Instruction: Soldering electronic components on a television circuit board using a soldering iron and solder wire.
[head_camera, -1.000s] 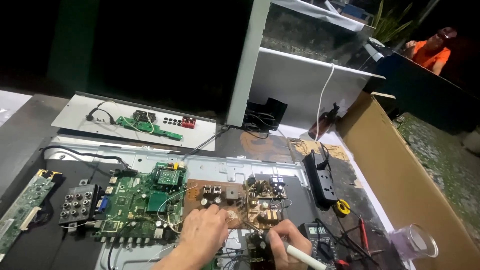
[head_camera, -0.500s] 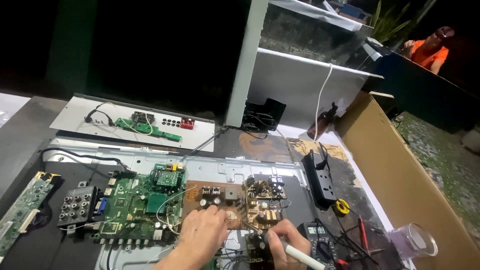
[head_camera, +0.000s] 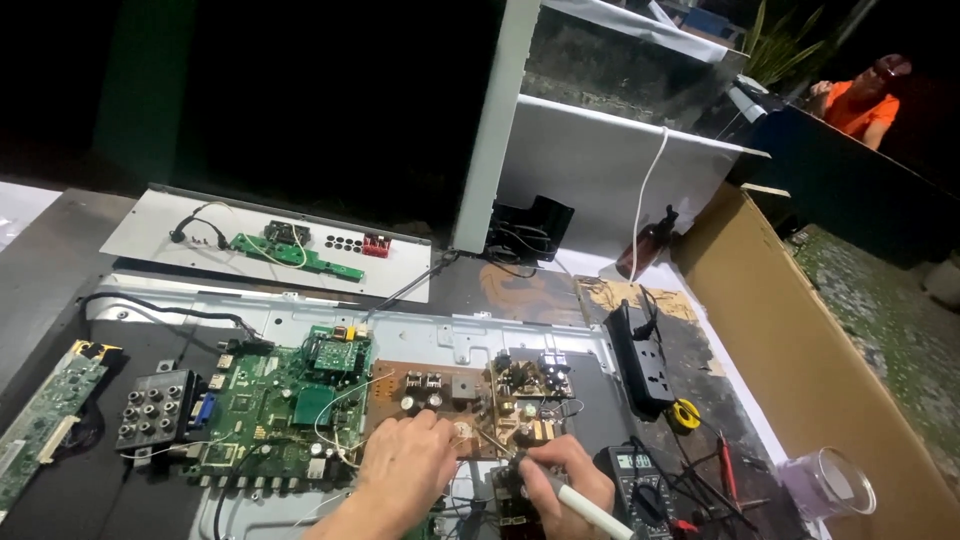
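1. The brown circuit board (head_camera: 470, 400) looks matt, a papery laminate studded with shiny metal parts.
2. Left of it, the green circuit board (head_camera: 280, 405) has a glossy lacquered face.
3. Behind it, the metal chassis (head_camera: 420, 335) is dull grey.
4. Right of it, the cardboard sheet (head_camera: 800, 350) is rough and matt.
5. The plastic cup (head_camera: 825, 483) is clear and glossy.

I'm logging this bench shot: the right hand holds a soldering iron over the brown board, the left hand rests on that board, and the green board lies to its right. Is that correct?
Not quite. In the head view the green board lies to the left of the brown board, not its right. The rest holds: the right hand holds the soldering iron over the brown board, and the left hand rests on it.
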